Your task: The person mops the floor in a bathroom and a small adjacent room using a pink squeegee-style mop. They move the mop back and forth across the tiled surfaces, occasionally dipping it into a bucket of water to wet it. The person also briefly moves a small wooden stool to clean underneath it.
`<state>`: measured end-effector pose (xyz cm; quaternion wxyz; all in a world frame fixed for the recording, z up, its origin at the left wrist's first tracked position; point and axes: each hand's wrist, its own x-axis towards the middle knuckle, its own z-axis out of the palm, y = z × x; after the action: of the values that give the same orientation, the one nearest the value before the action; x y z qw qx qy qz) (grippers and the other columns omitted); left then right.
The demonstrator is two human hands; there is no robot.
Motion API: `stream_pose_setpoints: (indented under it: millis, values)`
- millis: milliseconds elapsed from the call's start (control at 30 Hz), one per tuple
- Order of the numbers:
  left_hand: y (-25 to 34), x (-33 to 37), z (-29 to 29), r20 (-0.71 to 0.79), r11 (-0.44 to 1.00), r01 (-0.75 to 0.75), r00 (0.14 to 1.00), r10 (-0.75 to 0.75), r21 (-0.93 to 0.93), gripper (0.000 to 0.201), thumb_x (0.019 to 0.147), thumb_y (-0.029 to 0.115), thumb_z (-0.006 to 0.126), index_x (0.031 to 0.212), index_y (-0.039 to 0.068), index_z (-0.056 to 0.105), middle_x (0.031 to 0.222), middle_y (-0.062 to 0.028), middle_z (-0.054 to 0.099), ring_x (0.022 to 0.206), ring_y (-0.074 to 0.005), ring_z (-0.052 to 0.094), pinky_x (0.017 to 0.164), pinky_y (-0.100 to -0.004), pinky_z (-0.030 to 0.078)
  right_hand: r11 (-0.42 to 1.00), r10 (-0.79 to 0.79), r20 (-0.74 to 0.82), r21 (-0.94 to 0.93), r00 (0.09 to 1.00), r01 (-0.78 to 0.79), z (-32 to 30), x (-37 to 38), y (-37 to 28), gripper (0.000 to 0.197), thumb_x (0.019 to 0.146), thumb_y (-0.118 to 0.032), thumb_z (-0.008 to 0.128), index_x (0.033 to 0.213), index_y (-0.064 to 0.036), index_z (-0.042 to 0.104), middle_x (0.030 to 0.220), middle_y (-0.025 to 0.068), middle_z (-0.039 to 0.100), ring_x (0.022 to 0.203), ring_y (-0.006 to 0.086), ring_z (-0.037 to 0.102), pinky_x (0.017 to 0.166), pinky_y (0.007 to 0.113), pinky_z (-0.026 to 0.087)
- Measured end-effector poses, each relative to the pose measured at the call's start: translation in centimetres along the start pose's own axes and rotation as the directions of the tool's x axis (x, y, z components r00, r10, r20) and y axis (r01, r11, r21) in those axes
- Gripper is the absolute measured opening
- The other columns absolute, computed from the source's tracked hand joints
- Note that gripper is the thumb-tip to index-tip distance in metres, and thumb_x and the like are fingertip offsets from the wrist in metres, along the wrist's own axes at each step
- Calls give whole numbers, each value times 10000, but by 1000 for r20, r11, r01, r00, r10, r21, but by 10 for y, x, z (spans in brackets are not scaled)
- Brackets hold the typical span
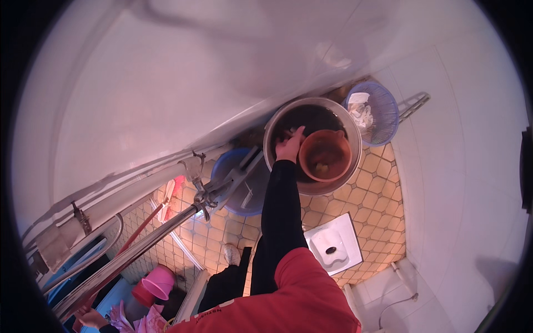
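Note:
My right hand [288, 146] reaches over a large round metal basin [273, 114] of dark liquid. Its thumb stands apart from the fingers, whose tips blur into the dark surface. Close beside it, a terracotta-coloured bowl [336, 170] sits inside the basin, with a small yellowish lump [321, 166] at its bottom. Whether the hand touches the bowl's rim is unclear. At the lower left edge, my left hand [90, 318] shows in part with bent fingers, by the lower end of a metal pipe and a reddish pole; what it grips cannot be made out.
A blue tub [217, 175] stands left of the basin; a blue wastebasket [388, 114] with white paper stands right. A metal pipe with valves [202, 198] crosses the left foreground. A white squat toilet [335, 247] is set in the tiled floor. Pink buckets [159, 282] sit lower left.

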<state>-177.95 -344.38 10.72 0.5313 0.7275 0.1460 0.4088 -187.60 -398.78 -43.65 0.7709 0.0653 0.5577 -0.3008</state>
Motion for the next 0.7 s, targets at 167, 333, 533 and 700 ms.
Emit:
stream_pose_setpoints:
  millis: [167, 333, 533, 700]
  values:
    - [-18, 13, -8, 118, 999, 16, 993, -12, -33, 119, 817, 121, 467, 769, 17, 501, 515, 48, 214, 446, -75, 238, 686, -251, 388, 910, -401, -79, 78, 913, 406, -17, 17, 4, 305, 818, -398, 492, 955, -127, 479, 920, 71, 515, 836, 172, 500, 686, 321, 411]
    - [-20, 17, -20, 184, 999, 17, 983, -8, -44, 109, 807, 109, 468, 755, 19, 500, 513, 50, 210, 444, -76, 233, 663, -247, 382, 597, -675, -227, -727, 702, 339, -51, -26, 23, 343, 807, -229, 491, 1039, 11, 414, 954, 183, 531, 814, 301, 574, 600, 342, 494]
    - [-24, 28, -35, 257, 996, 40, 966, -19, -77, 99, 796, 95, 469, 737, 22, 500, 510, 52, 206, 442, -79, 228, 636, -243, 375, -126, -653, 33, -990, 757, -65, -74, -73, -46, 290, 783, -144, 468, 975, 27, 335, 917, 256, 551, 855, 386, 559, 738, 447, 457]
    - [-26, 46, -51, 363, 990, 48, 932, 4, -133, 100, 788, 96, 472, 722, 26, 500, 508, 50, 207, 444, -81, 230, 618, -247, 372, 200, -307, 34, -975, 951, 99, -90, -58, -57, 259, 795, -203, 497, 928, -13, 380, 858, 173, 550, 728, 283, 558, 617, 366, 452]
